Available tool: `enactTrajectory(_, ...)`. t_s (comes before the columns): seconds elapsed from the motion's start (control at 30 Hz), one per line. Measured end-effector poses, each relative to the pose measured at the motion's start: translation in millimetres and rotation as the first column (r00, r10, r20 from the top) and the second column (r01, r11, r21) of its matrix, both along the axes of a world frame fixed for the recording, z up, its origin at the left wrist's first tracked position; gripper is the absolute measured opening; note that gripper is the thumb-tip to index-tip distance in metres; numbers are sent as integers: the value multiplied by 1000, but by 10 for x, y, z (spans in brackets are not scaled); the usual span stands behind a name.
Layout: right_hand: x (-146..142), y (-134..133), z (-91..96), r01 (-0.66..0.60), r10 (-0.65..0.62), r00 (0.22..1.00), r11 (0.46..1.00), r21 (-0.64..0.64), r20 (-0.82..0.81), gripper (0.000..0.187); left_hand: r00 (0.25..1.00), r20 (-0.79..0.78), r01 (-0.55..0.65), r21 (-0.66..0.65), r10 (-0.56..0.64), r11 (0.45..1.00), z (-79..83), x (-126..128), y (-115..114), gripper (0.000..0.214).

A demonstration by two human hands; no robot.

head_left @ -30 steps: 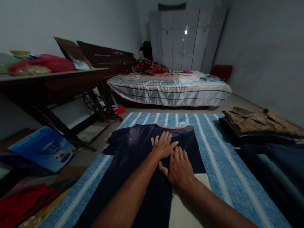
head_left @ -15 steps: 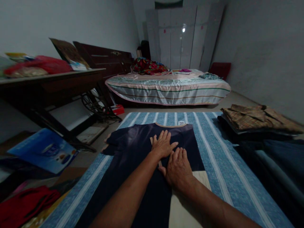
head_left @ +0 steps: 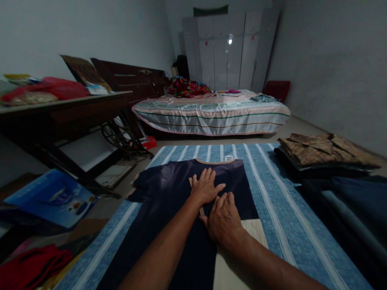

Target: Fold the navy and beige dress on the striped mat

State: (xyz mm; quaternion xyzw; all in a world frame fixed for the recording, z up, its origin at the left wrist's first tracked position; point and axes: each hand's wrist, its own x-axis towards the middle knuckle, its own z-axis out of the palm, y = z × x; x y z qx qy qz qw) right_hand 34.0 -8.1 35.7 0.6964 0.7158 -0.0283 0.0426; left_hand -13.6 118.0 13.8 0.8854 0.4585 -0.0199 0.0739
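A dark navy short-sleeved shirt [head_left: 169, 201] with a tan-edged collar lies flat on a blue, white-striped cloth [head_left: 269, 201]. Its left sleeve is spread out, while the right side appears folded inward. A cream section [head_left: 255, 231] shows along the shirt's lower right. My left hand [head_left: 206, 186] rests palm down on the upper chest, fingers stretched and thumb out to the right. Just below and to the right, my right hand [head_left: 223, 217] presses on the fabric with its fingers side by side and thumb apart. Between them a narrow tan strip [head_left: 202, 211] is partly covered.
Folded brown checked clothes [head_left: 326, 149] and dark folded trousers [head_left: 356, 209] are stacked at the right. On the left stand a sewing-machine table [head_left: 90, 102], a blue box [head_left: 53, 197] and red cloth [head_left: 34, 262]. A bed [head_left: 211, 121] lies beyond.
The view has tilted and shifted slightly. Both hands stay at almost the same place on the shirt, and its layout looks the same.
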Motion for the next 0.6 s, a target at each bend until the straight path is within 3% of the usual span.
enactTrajectory(0.17,-10,9,0,1,-2,1000,1000,-9,-29,73,1000,17,9,50,-10,999,44,-25,-29,72)
enactTrajectory(0.3,-6,15,28,-3,3,1000,1000,7,-21,72,990,45,128,89,-132,988,153,94,-41,56)
enactTrajectory(0.43,-11,1,41,-6,7,1000,999,32,-29,70,960,35,278,34,-279,960,191,310,3,51)
enactTrajectory(0.6,-16,-6,25,-3,3,1000,998,57,9,68,961,2,275,-54,-275,960,108,403,53,58)
